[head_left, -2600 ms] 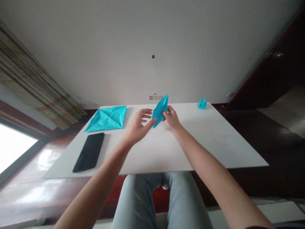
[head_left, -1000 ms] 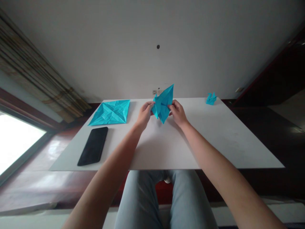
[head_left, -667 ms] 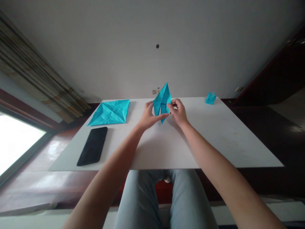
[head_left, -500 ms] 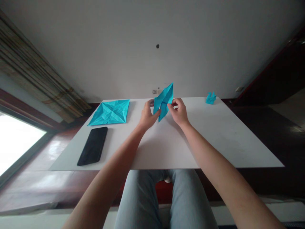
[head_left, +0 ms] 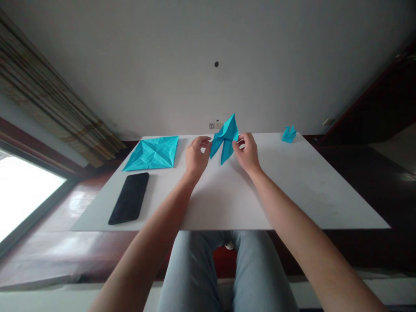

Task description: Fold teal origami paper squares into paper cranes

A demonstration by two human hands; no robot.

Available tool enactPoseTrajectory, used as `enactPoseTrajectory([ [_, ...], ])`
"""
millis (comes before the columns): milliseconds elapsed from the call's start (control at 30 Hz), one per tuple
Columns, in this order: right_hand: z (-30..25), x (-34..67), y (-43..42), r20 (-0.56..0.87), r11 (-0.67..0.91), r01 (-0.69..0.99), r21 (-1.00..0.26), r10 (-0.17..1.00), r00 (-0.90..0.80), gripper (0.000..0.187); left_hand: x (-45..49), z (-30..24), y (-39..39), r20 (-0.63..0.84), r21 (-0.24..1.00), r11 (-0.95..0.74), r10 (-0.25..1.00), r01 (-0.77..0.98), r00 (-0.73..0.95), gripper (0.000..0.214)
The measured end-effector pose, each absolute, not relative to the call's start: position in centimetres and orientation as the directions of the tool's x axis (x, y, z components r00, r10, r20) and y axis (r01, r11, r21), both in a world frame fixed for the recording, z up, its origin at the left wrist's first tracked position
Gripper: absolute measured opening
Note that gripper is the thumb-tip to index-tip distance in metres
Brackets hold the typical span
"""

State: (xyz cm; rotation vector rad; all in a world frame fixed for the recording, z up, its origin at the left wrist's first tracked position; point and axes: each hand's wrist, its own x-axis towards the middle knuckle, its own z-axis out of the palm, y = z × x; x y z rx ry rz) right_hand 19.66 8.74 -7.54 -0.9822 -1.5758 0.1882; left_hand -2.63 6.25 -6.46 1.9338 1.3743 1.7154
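Note:
Held up above the white table (head_left: 221,208) is a piece of folded blue paper (head_left: 229,130), with one point upward and two flaps spread apart below. My left hand (head_left: 197,157) pinches its left edge between thumb and fingers. On the other side my right hand (head_left: 247,152) grips the right edge, thumb in front and fingers partly hidden behind the paper.
A creased blue sheet (head_left: 152,152) lies flat at the table's back left, with a black phone (head_left: 129,198) in front of it. Near the back right corner stands a small blue origami bird (head_left: 289,134). A wall rises behind the table.
My left hand has shifted left, from the paper's lower middle to its left edge. The two lower flaps have spread wider apart. My right hand keeps its hold.

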Motion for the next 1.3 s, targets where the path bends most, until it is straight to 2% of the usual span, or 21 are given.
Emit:
enactPoseTrajectory([
  [67, -7.6, 19.6, 8.6, 0.746, 0.648, 0.453, -0.612, 0.663, 0.06, 0.017, -2.4, -6.7, 6.3, 0.703, 0.652, -0.578, 0.704, 0.491, -0.104, 0.027],
  [167, -7.7, 19.3, 8.3, 0.766, 0.698, 0.407, -0.589, 0.643, 0.006, 0.024, -2.1, -6.8, 6.2, 0.739, 0.612, -0.64, 0.672, 0.465, -0.046, 0.057],
  [200, -7.7, 19.2, 8.2, 0.767, 0.71, 0.393, -0.584, 0.641, -0.019, 0.026, -2.0, -6.7, 6.2, 0.746, 0.598, -0.66, 0.666, 0.454, -0.015, 0.059],
  [333, -7.3, 18.9, 7.7, 0.737, 0.714, 0.34, -0.613, 0.671, -0.082, 0.034, -1.9, -6.6, 6.1, 0.77, 0.518, -0.712, 0.63, 0.475, 0.104, 0.039],
  [467, -7.1, 18.8, 7.3, 0.703, 0.701, 0.277, -0.657, 0.702, -0.112, 0.038, -2.0, -6.5, 6.4, 0.799, 0.464, -0.735, 0.588, 0.494, 0.124, 0.021],
  [533, -7.2, 18.7, 7.2, 0.674, 0.686, 0.234, -0.689, 0.725, -0.14, 0.044, -2.0, -6.4, 6.5, 0.79, 0.496, -0.724, 0.605, 0.48, 0.097, 0.018],
  [667, -7.3, 18.5, 6.9, 0.611, 0.635, 0.121, -0.763, 0.769, -0.187, 0.066, -2.0, -6.3, 6.4, 0.715, 0.649, -0.644, 0.698, 0.405, -0.037, 0.023],
  [800, -6.8, 18.6, 7.1, 0.53, 0.535, -0.022, -0.845, 0.83, -0.176, 0.065, -1.9, -6.3, 6.8, 0.636, 0.771, -0.606, 0.753, 0.195, -0.172, 0.041],
  [933, -6.3, 19.1, 7.3, 0.51, 0.522, 0.032, -0.852, 0.842, -0.175, 0.061, -2.1, -6.1, 7.2, 0.498, 0.848, -0.51, 0.86, -0.143, -0.112, 0.059],
  [1000, -6.3, 19.2, 7.1, 0.549, 0.572, 0.06, -0.818, 0.808, -0.214, 0.06, -2.2, -6.0, 7.1, 0.435, 0.871, -0.433, 0.899, -0.233, -0.044, 0.063],
  [1167, -6.6, 18.9, 6.5, 0.608, 0.663, 0.16, -0.731, 0.74, -0.288, 0.07, -2.4, -6.6, 7.4, 0.324, 0.902, -0.309, 0.946, -0.302, 0.0, 0.056],
  [1300, -6.7, 18.6, 6.9, 0.604, 0.633, 0.218, -0.743, 0.774, -0.191, 0.052, -2.3, -7.0, 8.1, 0.218, 0.912, -0.215, 0.975, -0.348, -0.031, 0.043],
])
